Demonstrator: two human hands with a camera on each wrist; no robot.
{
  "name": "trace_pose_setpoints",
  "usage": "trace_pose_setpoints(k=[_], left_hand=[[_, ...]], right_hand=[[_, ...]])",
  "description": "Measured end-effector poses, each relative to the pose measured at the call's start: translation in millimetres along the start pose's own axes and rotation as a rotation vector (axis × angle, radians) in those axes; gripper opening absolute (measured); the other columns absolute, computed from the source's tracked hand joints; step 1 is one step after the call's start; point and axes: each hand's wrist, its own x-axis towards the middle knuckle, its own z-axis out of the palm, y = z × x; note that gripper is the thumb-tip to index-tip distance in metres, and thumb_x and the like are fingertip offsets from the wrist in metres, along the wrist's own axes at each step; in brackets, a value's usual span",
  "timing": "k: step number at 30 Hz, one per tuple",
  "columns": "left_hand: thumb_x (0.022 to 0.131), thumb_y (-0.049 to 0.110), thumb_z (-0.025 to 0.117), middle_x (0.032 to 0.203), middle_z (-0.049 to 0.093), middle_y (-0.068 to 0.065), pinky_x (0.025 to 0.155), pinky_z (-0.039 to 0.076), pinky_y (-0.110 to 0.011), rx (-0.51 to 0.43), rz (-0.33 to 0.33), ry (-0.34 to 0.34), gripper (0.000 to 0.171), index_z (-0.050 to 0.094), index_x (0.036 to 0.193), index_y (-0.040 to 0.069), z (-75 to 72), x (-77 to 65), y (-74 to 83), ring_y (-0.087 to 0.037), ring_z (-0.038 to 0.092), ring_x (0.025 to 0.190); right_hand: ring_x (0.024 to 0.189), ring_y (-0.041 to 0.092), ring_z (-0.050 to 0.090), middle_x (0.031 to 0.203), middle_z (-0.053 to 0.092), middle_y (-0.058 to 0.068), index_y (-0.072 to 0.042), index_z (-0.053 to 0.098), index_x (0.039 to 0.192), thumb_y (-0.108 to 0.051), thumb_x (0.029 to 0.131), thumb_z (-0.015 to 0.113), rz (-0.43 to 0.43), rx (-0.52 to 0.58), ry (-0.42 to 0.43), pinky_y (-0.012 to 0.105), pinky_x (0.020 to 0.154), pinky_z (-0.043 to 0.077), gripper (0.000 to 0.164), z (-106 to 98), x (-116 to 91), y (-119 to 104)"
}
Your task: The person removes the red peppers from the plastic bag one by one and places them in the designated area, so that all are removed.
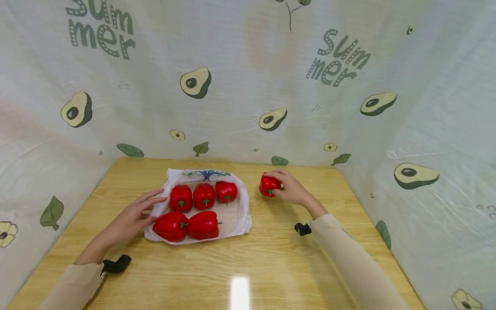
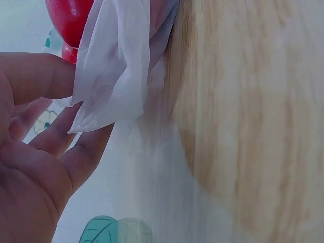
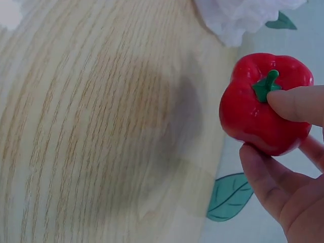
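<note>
A pale cloth (image 1: pixel 232 51) printed with avocados, leaves, flowers and "summer" lettering rises behind the tabletop (image 1: pixel 294 275) and along both sides of it. The tabletop is light wood, with a bright glare patch at its near edge. Two cream sleeves (image 1: pixel 352 258) reach in from the near side, one at each lower corner of the head view.

Left of the middle lies a white bag (image 1: pixel 243 215), its mouth spread open and a blue tree with green leaves printed on its far part. At its left edge is the left hand (image 1: pixel 135 213), fingers (image 2: pixel 86 157) apart and fairly straight, touching the thin rim. The right hand (image 1: pixel 290 187) is to the right of the bag, well apart from it, fingers and thumb holding a red pepper (image 3: pixel 263 116) between them.

Five more peppers (image 1: pixel 203 196) sit in the bag: three in a far row, two on their sides in front, stems pointing right. A black piece (image 1: pixel 117 264) shows at each cuff. The held pepper's green stem (image 3: pixel 268 85) is beside the thumb tip.
</note>
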Motion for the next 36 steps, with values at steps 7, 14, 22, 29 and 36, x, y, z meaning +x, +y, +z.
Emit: trace_pose_setpoints(k=[7,14,22,29,36], left_hand=[[0.088,-0.017,0.073,0.165,0.038,-0.023,0.089,0.057,-0.020,-0.024,-0.022,-0.018,0.066,0.058,0.149,0.002,-0.3,1.6,0.9,-0.044,0.057,0.127],[0.088,-0.018,0.073,0.165,0.039,-0.022,0.088,0.057,-0.019,-0.028,-0.024,-0.015,0.066,0.058,0.149,0.002,0.0,0.6,-0.1,-0.043,0.057,0.127],[0.087,-0.019,0.073,0.164,0.040,-0.023,0.089,0.057,-0.020,-0.009,-0.009,-0.008,0.066,0.059,0.148,0.002,0.3,1.1,-1.2,-0.042,0.057,0.127],[0.088,-0.017,0.073,0.164,0.039,-0.023,0.089,0.056,-0.019,-0.026,-0.032,-0.019,0.065,0.059,0.148,0.002,-0.7,1.2,0.2,-0.046,0.059,0.125],[0.086,-0.016,0.076,0.164,0.041,-0.021,0.094,0.055,-0.019,0.001,-0.019,-0.005,0.067,0.060,0.148,0.004,-0.5,1.3,0.7,-0.035,0.052,0.131]], right_hand=[[0.134,0.041,0.054,0.154,0.050,0.020,-0.012,0.060,0.150,0.002,0.096,0.072,0.030,-0.029,-0.028,0.053,0.100,0.058,0.057,5,6,9],[0.132,0.042,0.054,0.152,0.049,0.021,-0.010,0.059,0.150,0.001,0.096,0.072,0.037,-0.048,-0.050,0.056,0.106,0.054,0.057,9,9,14],[0.133,0.041,0.054,0.149,0.052,0.022,-0.009,0.059,0.150,-0.001,0.096,0.074,0.033,-0.058,-0.066,0.057,0.110,0.050,0.056,15,9,22],[0.134,0.042,0.053,0.152,0.050,0.023,-0.009,0.057,0.151,-0.001,0.098,0.071,0.060,-0.053,-0.081,0.058,0.111,0.049,0.056,14,10,21],[0.136,0.042,0.051,0.155,0.046,0.022,-0.010,0.055,0.153,0.000,0.100,0.068,0.081,-0.046,-0.107,0.058,0.113,0.047,0.056,15,11,20]])
